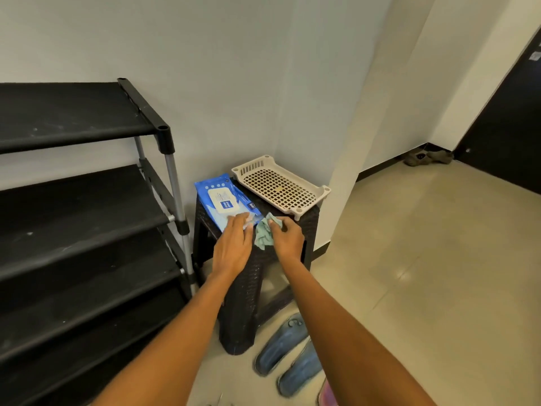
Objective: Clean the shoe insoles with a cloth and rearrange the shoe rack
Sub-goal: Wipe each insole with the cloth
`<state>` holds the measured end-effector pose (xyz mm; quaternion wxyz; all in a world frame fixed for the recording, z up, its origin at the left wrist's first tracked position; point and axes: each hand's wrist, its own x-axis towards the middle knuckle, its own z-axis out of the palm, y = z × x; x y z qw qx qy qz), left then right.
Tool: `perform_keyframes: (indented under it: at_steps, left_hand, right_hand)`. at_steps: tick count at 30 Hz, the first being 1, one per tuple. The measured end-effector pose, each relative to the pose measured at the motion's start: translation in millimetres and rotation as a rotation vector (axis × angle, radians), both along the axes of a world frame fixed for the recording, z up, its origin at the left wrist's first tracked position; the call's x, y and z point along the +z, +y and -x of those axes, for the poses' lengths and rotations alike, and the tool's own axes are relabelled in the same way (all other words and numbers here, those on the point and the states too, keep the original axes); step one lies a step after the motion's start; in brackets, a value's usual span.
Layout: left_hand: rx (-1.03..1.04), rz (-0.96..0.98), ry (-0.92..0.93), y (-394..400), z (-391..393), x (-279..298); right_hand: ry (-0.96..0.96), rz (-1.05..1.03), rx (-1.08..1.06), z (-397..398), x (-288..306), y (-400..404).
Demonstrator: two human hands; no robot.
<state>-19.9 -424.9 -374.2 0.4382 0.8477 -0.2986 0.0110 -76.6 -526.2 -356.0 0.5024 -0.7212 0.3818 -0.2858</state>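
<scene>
head — worn, looks forward and down | near stool point(254, 276) | shoe rack point(87, 200) at left

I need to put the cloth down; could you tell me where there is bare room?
The shoe rack shelves look bare. The stool top is crowded by the wipes pack, tray and both hands. Floor right of the sandals is free.

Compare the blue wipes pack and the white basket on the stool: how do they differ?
The wipes pack is blue, soft and closed-surfaced; the basket is off-white, rigid and perforated. The left hand touches the pack; nothing touches the basket. Both lie on the dark stool.
</scene>
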Motion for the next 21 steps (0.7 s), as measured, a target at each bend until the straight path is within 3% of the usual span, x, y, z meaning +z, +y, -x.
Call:
perform_keyframes:
  at_steps: [4,9,14,21]
  left_hand:
    - [-0.109,0.091,0.332,6.0,41.3,-5.3]
    - [-0.014,0.200,0.609,-2.8,81.5,-18.7]
    - [-0.146,0.119,0.796,-22.4,108.7,-49.3]
    - [-0.010,0.018,0.939,-63.1,139.5,-139.7]
  right_hand:
    - [-0.088,-0.201,-0.053,40.4,-9.3,21.4]
    - [-0.108,-0.305,-0.056,93.7,-30.7,27.5]
    - [-0.101,-0.359,0.047,134.4,-61.4,15.6]
    - [0.037,-0.397,-0.233,168.8,-150.0,-28.3]
